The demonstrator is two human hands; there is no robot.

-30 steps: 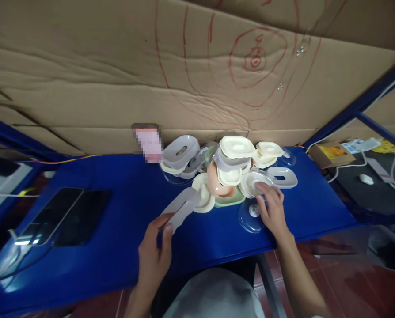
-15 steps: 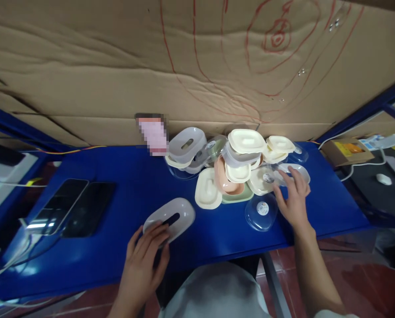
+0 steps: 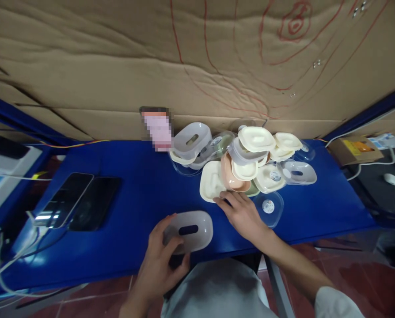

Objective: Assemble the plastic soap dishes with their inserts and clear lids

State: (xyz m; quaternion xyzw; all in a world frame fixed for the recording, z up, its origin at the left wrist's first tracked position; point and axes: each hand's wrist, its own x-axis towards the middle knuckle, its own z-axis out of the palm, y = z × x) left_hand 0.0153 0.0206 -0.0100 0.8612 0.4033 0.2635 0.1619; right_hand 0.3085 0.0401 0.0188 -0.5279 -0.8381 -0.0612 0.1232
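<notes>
A light grey oval dish with a slot (image 3: pixel 200 221) lies near the front of the blue table. My left hand (image 3: pixel 166 254) holds its left end, with fingers over the rim and the thumb lower down. My right hand (image 3: pixel 244 214) reaches across to the front of the pile, fingers stretched and slightly bent. Its fingertips are at the lower right edge of a cream lid (image 3: pixel 210 179); whether they touch it I cannot tell. Beside them are a peach dish (image 3: pixel 229 174) and a partly covered green dish (image 3: pixel 253 190). A clear lid with a round label (image 3: pixel 275 212) lies right of that hand.
More cream lids (image 3: pixel 257 138), grey slotted dishes (image 3: pixel 197 132) and clear covers are heaped at the back. Another slotted dish (image 3: pixel 305 174) lies right. Two dark phone-like devices (image 3: pixel 93 203) with cables lie left. A cardboard sheet (image 3: pixel 118 84) stands behind the blue table (image 3: pixel 134 176).
My right hand has moved left from the slotted dish at the right to the front of the pile. My left hand has shifted and turned the grey dish to the right.
</notes>
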